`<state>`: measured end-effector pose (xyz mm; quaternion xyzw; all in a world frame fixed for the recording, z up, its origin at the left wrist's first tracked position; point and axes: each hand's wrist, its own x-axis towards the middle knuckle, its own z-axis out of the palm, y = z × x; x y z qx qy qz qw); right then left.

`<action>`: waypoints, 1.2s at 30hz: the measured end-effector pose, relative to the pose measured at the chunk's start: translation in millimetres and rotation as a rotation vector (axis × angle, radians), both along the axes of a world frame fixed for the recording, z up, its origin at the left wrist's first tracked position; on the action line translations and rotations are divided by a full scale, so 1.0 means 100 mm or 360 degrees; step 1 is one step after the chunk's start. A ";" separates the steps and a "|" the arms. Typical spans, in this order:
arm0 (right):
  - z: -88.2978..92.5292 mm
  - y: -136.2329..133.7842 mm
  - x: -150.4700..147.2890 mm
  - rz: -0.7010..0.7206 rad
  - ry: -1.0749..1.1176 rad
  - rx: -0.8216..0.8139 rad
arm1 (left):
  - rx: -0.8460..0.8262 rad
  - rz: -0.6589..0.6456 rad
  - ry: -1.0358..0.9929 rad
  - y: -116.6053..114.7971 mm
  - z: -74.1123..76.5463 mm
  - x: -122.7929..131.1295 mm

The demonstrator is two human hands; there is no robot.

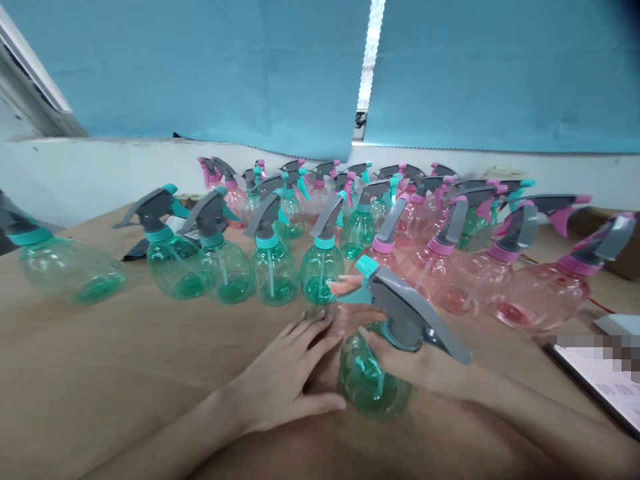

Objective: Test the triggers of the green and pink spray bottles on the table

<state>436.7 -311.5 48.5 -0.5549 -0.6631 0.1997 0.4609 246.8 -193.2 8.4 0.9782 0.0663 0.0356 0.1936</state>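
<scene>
A green clear spray bottle (373,390) with a grey and turquoise trigger head stands tilted close in front of me. My right hand (417,365) is wrapped round it just below the collar, with some fingertips showing behind the trigger. To the left of this bottle, my left hand (293,373) is open, its fingers stretched forward and its thumb pointing at the bottle's side. Whether the thumb touches the bottle I cannot tell. Beyond my hands is a front row of similar bottles, among them a green bottle (323,270) and a pink bottle (450,287).
More pink and green spray bottles crowd behind the front row on the brown table (125,373). One green bottle (70,270) is at far left. A tablet-like device (595,387) lies at right, near a brown box (607,243). Blue curtains (215,73) hang behind.
</scene>
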 end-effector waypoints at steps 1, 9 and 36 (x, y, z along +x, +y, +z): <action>-0.03 0.01 0.01 0.0019 0.0033 0.0006 | 0.0005 0.0007 -0.0002 0.00 0.00 0.00; -0.07 0.02 -0.01 0.0064 0.0221 0.0109 | 0.0131 0.0044 0.0165 -0.03 0.05 0.02; -0.02 0.03 0.00 0.0094 0.0294 0.0004 | 0.0240 0.0021 0.0140 -0.02 0.02 0.01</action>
